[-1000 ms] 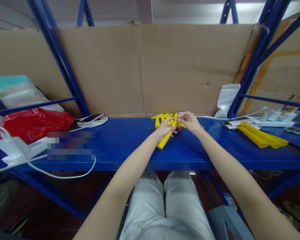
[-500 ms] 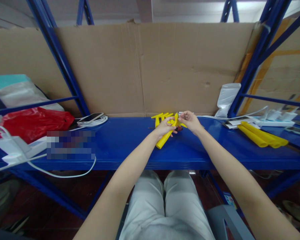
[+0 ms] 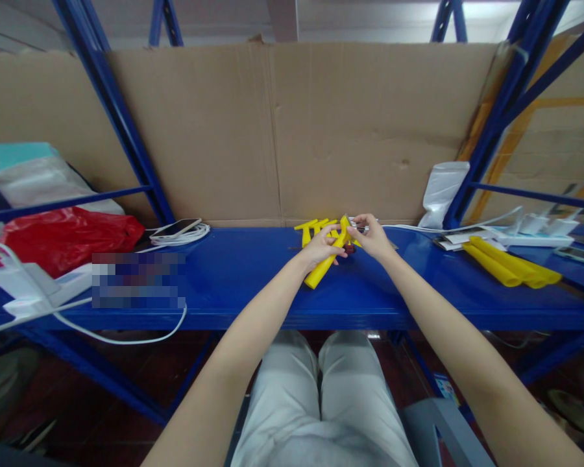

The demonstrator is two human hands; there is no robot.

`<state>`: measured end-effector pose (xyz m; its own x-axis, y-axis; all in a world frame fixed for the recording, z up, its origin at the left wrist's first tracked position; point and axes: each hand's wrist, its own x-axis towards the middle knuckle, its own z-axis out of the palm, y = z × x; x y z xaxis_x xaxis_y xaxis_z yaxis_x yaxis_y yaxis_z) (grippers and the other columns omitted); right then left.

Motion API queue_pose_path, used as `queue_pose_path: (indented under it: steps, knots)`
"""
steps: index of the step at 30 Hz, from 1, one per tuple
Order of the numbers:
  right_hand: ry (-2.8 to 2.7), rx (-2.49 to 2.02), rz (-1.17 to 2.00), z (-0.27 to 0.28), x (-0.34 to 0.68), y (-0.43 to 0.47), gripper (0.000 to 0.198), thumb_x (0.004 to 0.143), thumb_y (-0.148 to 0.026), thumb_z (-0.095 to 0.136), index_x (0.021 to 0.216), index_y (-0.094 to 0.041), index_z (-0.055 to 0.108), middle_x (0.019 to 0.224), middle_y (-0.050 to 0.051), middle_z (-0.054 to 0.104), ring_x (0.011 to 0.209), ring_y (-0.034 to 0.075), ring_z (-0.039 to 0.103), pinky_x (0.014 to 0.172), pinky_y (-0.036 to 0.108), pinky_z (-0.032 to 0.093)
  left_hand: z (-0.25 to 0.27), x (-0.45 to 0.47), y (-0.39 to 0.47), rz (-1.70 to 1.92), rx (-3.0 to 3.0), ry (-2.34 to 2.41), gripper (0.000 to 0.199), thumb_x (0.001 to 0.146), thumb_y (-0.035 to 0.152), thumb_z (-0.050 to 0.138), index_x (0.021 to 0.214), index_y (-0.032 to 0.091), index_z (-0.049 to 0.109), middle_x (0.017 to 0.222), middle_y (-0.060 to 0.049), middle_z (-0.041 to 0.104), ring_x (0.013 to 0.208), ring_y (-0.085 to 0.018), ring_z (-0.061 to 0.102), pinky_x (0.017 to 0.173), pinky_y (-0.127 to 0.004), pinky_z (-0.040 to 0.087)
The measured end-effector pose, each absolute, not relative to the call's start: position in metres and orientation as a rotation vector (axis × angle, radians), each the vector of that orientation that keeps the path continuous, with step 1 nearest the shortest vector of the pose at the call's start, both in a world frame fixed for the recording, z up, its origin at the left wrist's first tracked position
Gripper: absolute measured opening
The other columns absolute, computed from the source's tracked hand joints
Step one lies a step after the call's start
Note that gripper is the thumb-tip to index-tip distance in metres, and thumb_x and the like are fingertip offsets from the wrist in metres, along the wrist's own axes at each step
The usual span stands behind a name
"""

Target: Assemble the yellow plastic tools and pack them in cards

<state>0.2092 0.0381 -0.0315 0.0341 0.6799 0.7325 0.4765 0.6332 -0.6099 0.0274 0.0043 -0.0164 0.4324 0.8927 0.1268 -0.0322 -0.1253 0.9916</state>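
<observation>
My left hand (image 3: 324, 249) is wrapped round a yellow tube-shaped handle (image 3: 316, 275), which slants up and away with its wide round end towards me. At its far, flared end, my right hand (image 3: 372, 237) is closed, thumb and fingertips on the yellow head; any small part between those fingers is too small to make out. Just behind my left hand lie several yellow T-shaped pieces (image 3: 305, 233), partly covered by it. A small dark red object (image 3: 350, 248) shows on the bench under my hands, mostly hidden.
On the blue bench (image 3: 243, 272), yellow tubes (image 3: 509, 263) lie at the right beside a white power strip (image 3: 533, 238). A red plastic bag (image 3: 73, 237), chargers and cables (image 3: 121, 340) are at the left. Cardboard (image 3: 331, 130) closes off the back; blue posts (image 3: 111, 110) frame it.
My right fingers have closed in on the far end of the yellow handle, turning slightly. My left hand keeps its grip, and the handle has barely shifted.
</observation>
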Motion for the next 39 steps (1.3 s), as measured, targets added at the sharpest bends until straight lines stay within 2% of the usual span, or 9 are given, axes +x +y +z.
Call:
queue_pose_path:
  steps: [6,9,12,16,20,23,28,33,39]
  knots:
    - [-1.600,-1.023,0.283,-0.041,0.213,0.050,0.057,0.075,-0.073,0.065,0.101,-0.023,0.056,0.107,0.010,0.065,0.104,0.025,0.061,0.099,0.044,0.048,-0.014,0.026,0.004,0.971,1.442,0.703,0.072,0.072,-0.005,0.064,0.136,0.023,0.046,0.094,-0.004,0.070,0.063,-0.014,0.071,0.052,-0.019,0.053]
    - [-1.604,-1.039,0.309,-0.046,0.214,0.056,0.060,0.077,-0.073,0.064,0.107,-0.022,0.057,0.113,0.012,0.065,0.110,0.026,0.060,0.104,0.046,0.045,-0.015,0.028,0.004,0.986,1.397,0.678,0.073,0.072,-0.003,0.065,0.138,0.024,0.046,0.100,-0.007,0.071,0.064,-0.014,0.072,0.053,-0.020,0.054]
    - [-1.605,-1.089,0.236,-0.048,0.215,0.058,0.057,0.076,-0.066,0.070,0.110,-0.022,0.059,0.115,0.013,0.066,0.114,0.029,0.060,0.105,0.049,0.045,-0.015,0.030,0.004,1.062,1.319,0.695,0.076,0.071,-0.004,0.065,0.139,0.024,0.045,0.104,-0.007,0.071,0.061,-0.013,0.070,0.052,-0.019,0.053]
    - [-1.736,-1.291,0.116,-0.043,0.215,0.049,0.038,0.077,-0.045,0.075,0.103,-0.019,0.064,0.112,0.015,0.068,0.112,0.032,0.063,0.102,0.049,0.047,-0.010,0.029,0.002,1.178,1.175,0.781,0.079,0.074,-0.005,0.061,0.142,0.027,0.040,0.110,-0.008,0.071,0.059,-0.010,0.068,0.051,-0.019,0.053]
    - [-2.077,-1.420,0.192,-0.039,0.210,0.031,0.011,0.079,-0.030,0.073,0.082,-0.021,0.066,0.092,0.009,0.073,0.089,0.027,0.068,0.086,0.040,0.052,-0.003,0.023,0.003,1.310,1.033,0.896,0.076,0.078,-0.005,0.057,0.144,0.027,0.037,0.112,-0.008,0.071,0.063,-0.012,0.070,0.049,-0.017,0.052]
    - [-2.139,-1.449,0.195,-0.040,0.208,0.026,0.011,0.076,-0.025,0.075,0.074,-0.023,0.064,0.081,0.006,0.072,0.076,0.023,0.066,0.074,0.033,0.051,-0.002,0.020,0.006,1.355,0.987,0.955,0.073,0.078,-0.002,0.061,0.142,0.028,0.039,0.114,-0.009,0.071,0.070,-0.015,0.073,0.051,-0.018,0.054]
    - [-2.157,-1.366,0.244,-0.041,0.211,0.028,0.026,0.075,-0.040,0.077,0.064,-0.023,0.060,0.060,0.000,0.063,0.057,0.017,0.056,0.057,0.028,0.044,-0.002,0.019,0.008,1.362,0.957,0.999,0.072,0.079,0.000,0.063,0.141,0.028,0.039,0.119,-0.010,0.071,0.072,-0.016,0.075,0.052,-0.021,0.056]
    - [-2.034,-1.153,0.408,-0.036,0.207,0.025,0.044,0.072,-0.064,0.068,0.068,-0.021,0.062,0.062,-0.001,0.062,0.056,0.015,0.051,0.052,0.027,0.037,-0.003,0.019,0.008,1.386,0.925,1.028,0.067,0.082,0.000,0.061,0.140,0.027,0.040,0.118,-0.010,0.071,0.072,-0.015,0.074,0.053,-0.021,0.056]
    - [-1.623,-1.051,0.681,-0.026,0.202,0.020,0.056,0.066,-0.077,0.068,0.072,-0.024,0.050,0.044,-0.008,0.040,0.039,0.010,0.037,0.042,0.026,0.027,-0.004,0.019,0.009,1.432,0.906,1.028,0.060,0.085,-0.001,0.055,0.137,0.026,0.041,0.120,-0.010,0.070,0.071,-0.014,0.073,0.053,-0.020,0.055]
